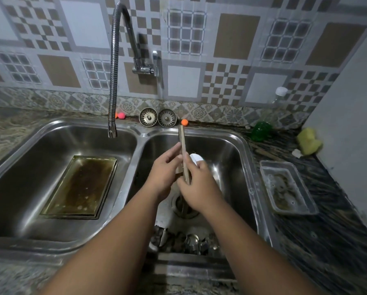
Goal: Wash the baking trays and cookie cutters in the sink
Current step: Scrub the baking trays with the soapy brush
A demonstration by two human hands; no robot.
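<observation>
There were two baking trays. Both hands held one, the thin tray (182, 143), up on its edge over the right bowl of the sink (140, 130). The left hand (164, 173) pinched it from the left side. The right hand (199, 186) curled its fingers round it from the right. The other one, the flat tray (82, 186), lay brown and stained on the bottom of the left bowl. The one tap (114, 60) hung over that bowl.

A heap of shiny cookie cutters (191, 241) lay at the near end of the right bowl, too blurry to count. One white round thing (196, 158) peeked out behind the right hand.

On the counter (327, 220) at the back stood two drain strainers (148, 117) side by side. Near them sat three little balls (121, 115), two orange and one pink. To the right were one green thing (261, 130), one yellow sponge (308, 141) and one clear plastic box (288, 188).
</observation>
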